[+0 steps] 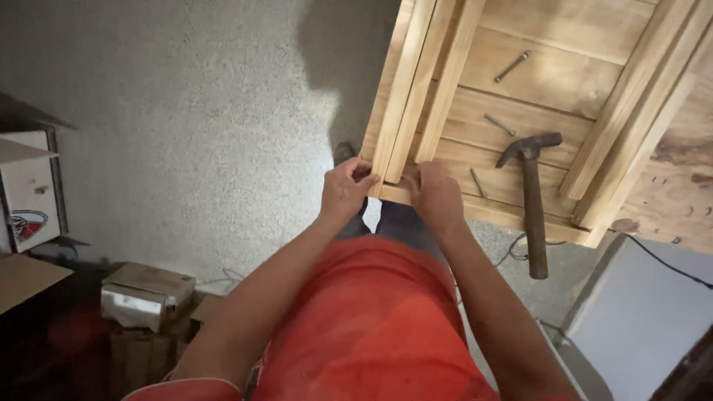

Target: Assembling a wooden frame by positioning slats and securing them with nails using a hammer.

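Note:
My left hand (346,189) grips the near end of a pale wooden slat (401,89) that lies along the left side of a wooden plank table (549,82). My right hand (434,194) presses down on the table's front edge beside a second slat (449,82), fingers curled on the wood. A claw hammer (532,200) with a dark wooden handle lies on the table to the right of my right hand, its handle sticking out past the front edge. Three long nails (512,66) (500,124) (477,183) lie loose on the planks.
More slats (631,111) lean along the table's right side. The grey concrete floor (186,111) stretches to the left. Cardboard boxes (147,293) and a white cabinet (30,189) stand at the left. A white board (646,319) and a black cable (668,263) lie at the lower right.

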